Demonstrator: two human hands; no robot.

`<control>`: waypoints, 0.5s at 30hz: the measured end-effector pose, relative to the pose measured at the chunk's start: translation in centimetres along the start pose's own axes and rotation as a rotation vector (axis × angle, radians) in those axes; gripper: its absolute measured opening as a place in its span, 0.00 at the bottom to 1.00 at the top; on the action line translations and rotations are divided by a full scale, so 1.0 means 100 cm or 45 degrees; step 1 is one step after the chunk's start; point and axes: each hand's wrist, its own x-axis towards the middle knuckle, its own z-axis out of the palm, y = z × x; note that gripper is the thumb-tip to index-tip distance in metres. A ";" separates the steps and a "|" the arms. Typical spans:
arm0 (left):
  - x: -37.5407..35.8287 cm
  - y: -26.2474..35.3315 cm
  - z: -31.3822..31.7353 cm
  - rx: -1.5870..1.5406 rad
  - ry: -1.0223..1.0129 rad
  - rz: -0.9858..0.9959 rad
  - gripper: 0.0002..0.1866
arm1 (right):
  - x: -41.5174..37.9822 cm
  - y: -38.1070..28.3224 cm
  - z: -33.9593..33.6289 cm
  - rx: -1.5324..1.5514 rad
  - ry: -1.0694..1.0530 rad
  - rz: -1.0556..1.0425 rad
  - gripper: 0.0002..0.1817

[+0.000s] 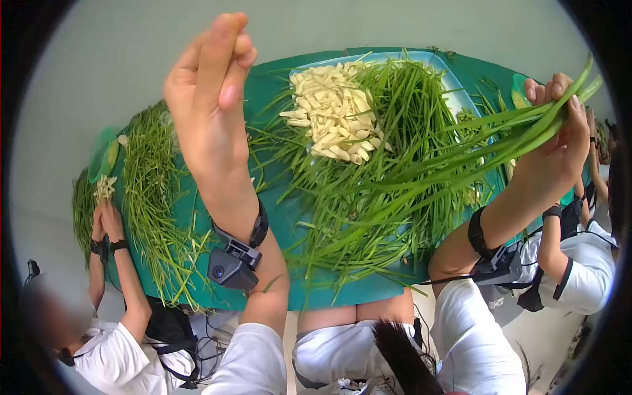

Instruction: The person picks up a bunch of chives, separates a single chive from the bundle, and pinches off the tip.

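My right hand [559, 125] is closed around a bunch of long green leaves [513, 135], flat and chive-like, whose far ends stretch left over the pile. Raised at the upper left, my left hand [214, 72] has its fingers bent together with the thumb; whatever they hold, if anything, does not show. Between my hands a tray [454, 85] bears a heap of pale, cut white pieces [336, 112]. Beside that heap lies a large mound of long green leaves [401, 171], spilling over the tray's near edge.
More greens [155, 191] lie along the left of the green tabletop [273, 289]. At the left a co-worker's hands [108, 220] hold small pale pieces near a green mesh bag [103, 158]. Another person [579, 263] sits at the right. A camera [234, 266] is strapped to my left forearm.
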 end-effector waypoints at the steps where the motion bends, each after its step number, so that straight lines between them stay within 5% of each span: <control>1: 0.001 0.000 0.003 0.007 0.044 0.023 0.14 | -0.001 -0.001 0.017 -0.152 0.182 -0.017 0.09; 2: 0.001 0.001 0.005 0.012 0.085 0.043 0.11 | -0.001 -0.002 0.023 -0.308 0.365 -0.033 0.12; 15: 0.001 -0.001 0.005 0.189 0.131 -0.092 0.15 | -0.001 -0.002 0.011 -0.178 0.329 0.023 0.12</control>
